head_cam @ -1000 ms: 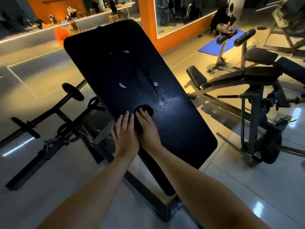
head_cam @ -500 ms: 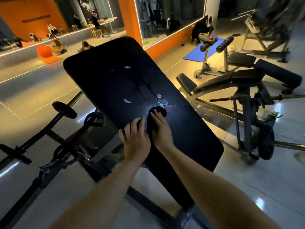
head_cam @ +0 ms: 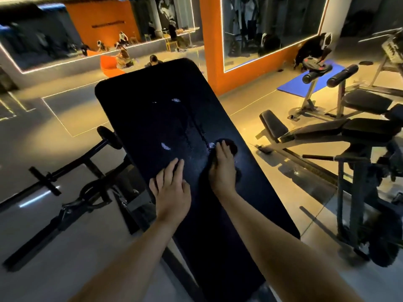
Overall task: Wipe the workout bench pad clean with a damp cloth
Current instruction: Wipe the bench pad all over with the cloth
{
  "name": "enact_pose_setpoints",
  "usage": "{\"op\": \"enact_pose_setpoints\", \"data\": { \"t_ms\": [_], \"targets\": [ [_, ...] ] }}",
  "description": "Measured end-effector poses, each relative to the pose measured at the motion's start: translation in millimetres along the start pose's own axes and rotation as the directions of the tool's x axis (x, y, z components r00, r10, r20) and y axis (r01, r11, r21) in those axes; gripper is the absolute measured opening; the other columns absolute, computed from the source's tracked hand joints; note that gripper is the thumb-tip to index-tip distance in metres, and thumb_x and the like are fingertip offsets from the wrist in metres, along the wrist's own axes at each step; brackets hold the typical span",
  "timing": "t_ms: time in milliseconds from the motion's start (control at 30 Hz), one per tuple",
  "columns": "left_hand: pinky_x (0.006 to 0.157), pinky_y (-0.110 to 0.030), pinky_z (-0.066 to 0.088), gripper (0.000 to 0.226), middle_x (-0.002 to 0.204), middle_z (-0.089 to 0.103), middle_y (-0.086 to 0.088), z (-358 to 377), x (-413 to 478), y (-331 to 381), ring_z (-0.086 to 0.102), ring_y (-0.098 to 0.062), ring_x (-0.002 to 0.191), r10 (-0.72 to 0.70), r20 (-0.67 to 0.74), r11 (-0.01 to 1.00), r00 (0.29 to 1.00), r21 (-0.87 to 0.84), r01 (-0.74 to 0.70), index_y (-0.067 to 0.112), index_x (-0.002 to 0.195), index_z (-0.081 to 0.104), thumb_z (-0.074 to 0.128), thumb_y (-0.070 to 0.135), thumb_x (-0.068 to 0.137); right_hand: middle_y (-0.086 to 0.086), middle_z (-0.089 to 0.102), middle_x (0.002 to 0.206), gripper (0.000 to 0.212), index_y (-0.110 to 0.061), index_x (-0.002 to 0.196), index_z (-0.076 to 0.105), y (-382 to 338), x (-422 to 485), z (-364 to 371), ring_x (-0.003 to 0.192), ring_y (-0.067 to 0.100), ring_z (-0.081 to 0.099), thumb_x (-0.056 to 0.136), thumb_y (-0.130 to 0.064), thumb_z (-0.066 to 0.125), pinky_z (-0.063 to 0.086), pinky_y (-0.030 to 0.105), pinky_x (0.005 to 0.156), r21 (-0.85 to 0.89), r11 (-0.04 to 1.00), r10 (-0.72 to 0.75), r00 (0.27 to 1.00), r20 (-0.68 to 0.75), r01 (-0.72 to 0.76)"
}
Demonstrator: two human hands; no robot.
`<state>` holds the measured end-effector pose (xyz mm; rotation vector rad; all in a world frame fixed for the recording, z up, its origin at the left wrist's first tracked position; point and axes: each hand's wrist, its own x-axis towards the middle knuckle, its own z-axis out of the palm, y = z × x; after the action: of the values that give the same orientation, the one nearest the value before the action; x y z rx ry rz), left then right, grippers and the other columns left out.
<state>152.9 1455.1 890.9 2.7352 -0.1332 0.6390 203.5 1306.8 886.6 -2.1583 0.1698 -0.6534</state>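
The long black bench pad (head_cam: 152,118) slopes away from the person, its far end raised toward the orange wall (head_cam: 213,51). Both bare hands are on its nearer half. The left hand (head_cam: 172,188) lies flat close to the pad's left edge, fingers straight and slightly spread, holding nothing. The right hand (head_cam: 222,171) sits toward the right edge, well apart from the left, pressing down on a dark cloth (head_cam: 230,144) with the fingers laid out over it rather than curled round it. The cloth is nearly the colour of the pad; a rounded fold of it bulges out past the fingertips and a little shows beside the wrist. A wet, glistening streak (head_cam: 196,131) runs up the middle of the pad between the two hands, and a few pale spots (head_cam: 165,146) dot the surface beyond the left hand. To the right of the pad stands another bench (head_cam: 327,129); a blue mat (head_cam: 305,83) lies on the floor behind it.
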Motion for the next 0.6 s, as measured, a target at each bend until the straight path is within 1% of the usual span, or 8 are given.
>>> {"op": "enact_pose_setpoints", "data": {
  "t_ms": [100,167,233,300,367,400,500,600],
  "targets": [
    [0.117,-0.053,0.015,0.059,0.161,0.023,0.012,-1.9,14.9,7.8,0.025,-0.018,0.139,-0.029,0.013,0.998,1.0,0.06,0.028,0.029,0.154,0.03,0.046,0.025,0.097,0.012,0.04,0.157,0.05,-0.005,0.145,0.048,-20.7,1.7,15.9,0.149,0.028,0.029,0.095,-0.01,0.047,0.021,0.042,0.123,0.057,0.9,-0.434,0.879,0.199,0.431],
    [0.117,-0.053,0.013,0.058,0.163,0.018,0.012,1.5,18.8,8.2,0.021,-0.019,0.141,-0.055,0.034,0.993,0.998,0.104,0.051,0.031,0.155,0.027,0.041,0.031,0.099,0.011,0.043,0.155,0.051,-0.006,0.144,0.051,-4.2,20.6,7.7,0.147,0.029,0.033,0.094,-0.006,0.05,0.025,0.046,0.121,0.002,0.847,-0.519,0.827,0.219,0.531],
    [0.116,-0.053,0.013,0.055,0.163,0.02,0.012,5.1,16.9,8.8,0.021,-0.017,0.14,-0.051,0.037,0.991,0.998,0.123,0.046,0.031,0.155,0.028,0.035,0.033,0.1,0.006,0.038,0.159,0.053,-0.011,0.148,0.046,24.1,41.7,-12.2,0.149,0.027,0.029,0.096,-0.004,0.049,0.022,0.043,0.122,-0.06,0.912,-0.393,0.907,0.152,0.405],
    [0.116,-0.053,0.014,0.056,0.161,0.023,0.012,7.1,15.1,11.1,0.023,-0.017,0.139,-0.044,0.026,0.991,0.999,0.125,0.04,0.03,0.154,0.03,0.03,0.034,0.098,0.002,0.033,0.161,0.054,-0.015,0.151,0.042,47.9,60.1,-30.0,0.15,0.024,0.026,0.098,-0.004,0.046,0.021,0.035,0.119,-0.036,0.993,-0.111,0.994,0.018,0.112],
    [0.115,-0.053,0.016,0.057,0.16,0.027,0.01,9.0,16.3,13.4,0.026,-0.018,0.138,-0.045,0.001,0.99,0.999,0.133,0.044,0.028,0.153,0.032,0.031,0.034,0.097,0.002,0.031,0.162,0.054,-0.014,0.151,0.04,43.8,63.5,-29.1,0.149,0.024,0.026,0.099,-0.003,0.044,0.024,0.038,0.119,0.008,0.996,0.091,0.993,-0.077,-0.091],
    [0.115,-0.053,0.018,0.057,0.159,0.029,0.01,9.8,16.9,13.4,0.029,-0.018,0.137,-0.05,-0.007,0.989,0.999,0.138,0.051,0.027,0.153,0.033,0.033,0.034,0.097,0.003,0.032,0.161,0.055,-0.013,0.151,0.04,31.2,56.6,-22.2,0.149,0.025,0.026,0.097,-0.002,0.045,0.023,0.039,0.121,0.014,0.996,0.094,0.992,-0.084,-0.093],
    [0.115,-0.05,0.016,0.058,0.159,0.028,0.011,11.3,17.1,11.5,0.028,-0.018,0.137,-0.053,-0.002,0.988,0.999,0.147,0.052,0.027,0.153,0.03,0.031,0.034,0.096,0.01,0.043,0.154,0.057,-0.011,0.146,0.048,-8.4,21.9,11.5,0.144,0.028,0.034,0.091,0.003,0.052,0.022,0.032,0.12,0.06,0.972,-0.231,0.973,0.032,0.228],
    [0.116,-0.044,0.007,0.058,0.16,0.024,0.01,10.1,16.9,8.4,0.024,-0.017,0.139,-0.024,0.009,0.986,1.0,0.166,0.022,0.025,0.153,0.029,0.027,0.035,0.096,0.009,0.054,0.143,0.052,-0.014,0.146,0.049,-15.8,13.9,19.9,0.134,0.028,0.044,0.095,-0.009,0.056,0.038,0.034,0.108,0.037,0.878,-0.477,0.868,0.14,0.477]
  ]
}}
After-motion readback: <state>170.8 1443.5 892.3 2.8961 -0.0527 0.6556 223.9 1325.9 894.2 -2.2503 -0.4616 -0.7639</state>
